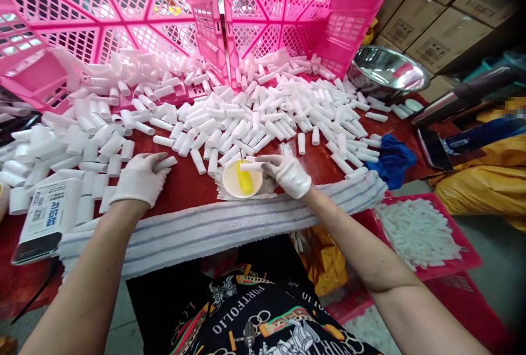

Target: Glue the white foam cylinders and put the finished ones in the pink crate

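one "portfolio" (240, 310) crosses the shirt (267, 319); right hand (290, 173), fingers clamped on a tube (250, 167), above a cup (228, 181) holding something yellow (245, 182); left hand (139, 178), fingers clamped on another tube (167, 162).

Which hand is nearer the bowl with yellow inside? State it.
Right. The right hand holds a white tube over the bowl; the left hand is farther off, on the bowl's left.

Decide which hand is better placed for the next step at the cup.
Probably the right hand: it holds a tube over the cup, while the left hand is farther off, at another tube.
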The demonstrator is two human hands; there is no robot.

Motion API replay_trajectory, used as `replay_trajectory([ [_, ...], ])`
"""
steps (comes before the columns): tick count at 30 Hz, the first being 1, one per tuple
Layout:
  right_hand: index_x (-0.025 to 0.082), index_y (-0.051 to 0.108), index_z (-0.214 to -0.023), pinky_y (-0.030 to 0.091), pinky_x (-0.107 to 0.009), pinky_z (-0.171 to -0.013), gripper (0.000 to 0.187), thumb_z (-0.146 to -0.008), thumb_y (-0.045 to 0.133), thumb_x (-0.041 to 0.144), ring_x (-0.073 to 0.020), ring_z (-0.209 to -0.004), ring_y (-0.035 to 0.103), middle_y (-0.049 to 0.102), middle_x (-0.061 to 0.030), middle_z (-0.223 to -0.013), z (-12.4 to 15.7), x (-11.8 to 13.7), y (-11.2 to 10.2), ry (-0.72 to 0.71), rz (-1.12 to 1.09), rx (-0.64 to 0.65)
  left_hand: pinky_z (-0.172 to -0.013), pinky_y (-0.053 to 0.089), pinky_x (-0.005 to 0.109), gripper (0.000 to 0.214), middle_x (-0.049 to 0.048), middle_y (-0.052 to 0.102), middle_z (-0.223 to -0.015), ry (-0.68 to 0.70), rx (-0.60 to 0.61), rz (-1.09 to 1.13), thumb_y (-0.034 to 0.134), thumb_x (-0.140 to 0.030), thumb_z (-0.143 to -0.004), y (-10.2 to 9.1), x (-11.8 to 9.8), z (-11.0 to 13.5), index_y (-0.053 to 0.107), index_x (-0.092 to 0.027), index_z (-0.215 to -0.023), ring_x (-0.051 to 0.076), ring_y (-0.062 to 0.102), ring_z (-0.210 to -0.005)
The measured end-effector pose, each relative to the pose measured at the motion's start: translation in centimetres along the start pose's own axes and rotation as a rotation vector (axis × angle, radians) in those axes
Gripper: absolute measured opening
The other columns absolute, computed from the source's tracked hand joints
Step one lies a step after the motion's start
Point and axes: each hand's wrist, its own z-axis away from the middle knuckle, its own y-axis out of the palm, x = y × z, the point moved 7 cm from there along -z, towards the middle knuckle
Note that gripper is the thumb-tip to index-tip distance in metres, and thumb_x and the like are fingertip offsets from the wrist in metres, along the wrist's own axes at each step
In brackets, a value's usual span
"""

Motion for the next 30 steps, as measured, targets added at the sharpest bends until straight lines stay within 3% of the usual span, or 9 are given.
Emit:
replay_trajectory([
  [2, 0.019, 0.067, -0.107, 0.051, -0.028, -0.078, 0.036, -0.080, 0.058, 0.041, -0.0155, -0.084, 0.064, 0.069, -0.0057, -0.099, -0.3, 0.4, 0.5, -0.158, 0.163, -0.054, -0.084, 0.042, 0.030, 0.045, 0.0072, 0.057, -0.097, 0.005, -0.015, -0.042, 0.050, -0.047, -0.080, 0.0, -0.4, 0.4, 0.064, -0.017, -0.111, 0.019, 0.052, -0.085],
  [4, 0.020, 0.069, -0.099, 0.048, -0.030, -0.086, 0.028, -0.077, 0.061, 0.035, -0.0178, -0.092, 0.063, 0.069, -0.0048, -0.100, -0.2, 0.4, 0.9, -0.256, 0.273, -0.061, -0.081, 0.042, 0.033, 0.045, 0.0084, 0.057, -0.096, -0.035, -0.031, -0.079, 0.048, -0.052, -0.080, -0.1, -0.5, 0.7, 0.068, -0.020, -0.105, 0.021, 0.052, -0.082],
  [6, 0.021, 0.070, -0.095, 0.048, -0.031, -0.086, 0.025, -0.074, 0.064, 0.034, -0.0189, -0.090, 0.063, 0.069, -0.0044, -0.095, 0.1, 0.0, 1.1, -0.271, 0.322, -0.063, -0.080, 0.042, 0.035, 0.045, 0.0099, 0.058, -0.097, -0.059, -0.059, -0.080, 0.049, -0.054, -0.078, -0.4, -0.7, 1.0, 0.069, -0.021, -0.102, 0.023, 0.051, -0.084],
  [9, 0.022, 0.066, -0.107, 0.049, -0.030, -0.085, 0.031, -0.079, 0.059, 0.035, -0.0177, -0.091, 0.063, 0.067, -0.0051, -0.102, 0.5, -0.2, 1.3, -0.258, 0.292, -0.078, -0.078, 0.042, 0.034, 0.041, 0.0096, 0.060, -0.094, -0.048, -0.066, 0.020, 0.054, -0.050, -0.075, -0.4, -1.7, 1.8, 0.069, -0.020, -0.099, 0.024, 0.053, -0.084],
  [12, 0.020, 0.067, -0.102, 0.049, -0.029, -0.083, 0.027, -0.081, 0.057, 0.034, -0.0171, -0.089, 0.063, 0.068, -0.0054, -0.098, 0.9, 0.3, 1.4, -0.248, 0.325, -0.097, -0.075, 0.044, 0.032, 0.040, 0.0065, 0.063, -0.090, -0.089, -0.035, 0.257, 0.056, -0.050, -0.073, 0.0, -2.9, 3.2, 0.067, -0.019, -0.096, 0.020, 0.055, -0.079],
  [16, 0.020, 0.071, -0.088, 0.050, -0.029, -0.072, 0.023, -0.077, 0.061, 0.038, -0.0175, -0.076, 0.062, 0.066, -0.0031, -0.077, 1.4, 1.1, 1.6, -0.250, 0.405, -0.043, -0.072, 0.048, 0.028, 0.044, 0.0038, 0.063, -0.084, -0.242, 0.022, 0.820, 0.061, -0.046, -0.069, 1.2, -5.0, 5.3, 0.056, -0.016, -0.100, 0.015, 0.059, -0.073],
  [21, 0.019, 0.065, -0.106, 0.051, -0.032, -0.079, 0.034, -0.083, 0.053, 0.042, -0.0183, -0.086, 0.064, 0.067, -0.0066, -0.096, 2.2, -0.3, 2.0, -0.253, 0.293, -0.107, -0.072, 0.049, 0.028, 0.052, 0.0002, 0.061, -0.079, -0.257, 0.100, 1.144, 0.066, -0.038, -0.067, 2.3, -7.9, 7.1, 0.048, -0.016, -0.111, 0.013, 0.060, -0.071],
  [24, 0.020, 0.067, -0.104, 0.051, -0.033, -0.080, 0.031, -0.082, 0.056, 0.039, -0.0193, -0.085, 0.064, 0.066, -0.0076, -0.095, 2.6, -1.1, 2.4, -0.275, 0.311, -0.125, -0.075, 0.050, 0.029, 0.042, 0.0041, 0.064, -0.088, -0.238, 0.124, 1.119, 0.065, -0.040, -0.068, 3.2, -8.3, 7.7, 0.053, -0.015, -0.099, 0.014, 0.061, -0.077],
  [30, 0.018, 0.068, -0.106, 0.050, -0.035, -0.079, 0.034, -0.078, 0.062, 0.037, -0.0214, -0.084, 0.062, 0.066, -0.0095, -0.094, 3.5, -0.7, 2.2, -0.351, 0.499, -0.134, -0.076, 0.049, 0.028, 0.031, 0.0027, 0.066, -0.087, -0.184, 0.063, 0.767, 0.064, -0.041, -0.069, 3.5, -7.6, 8.0, 0.056, -0.019, -0.091, 0.016, 0.063, -0.078],
])
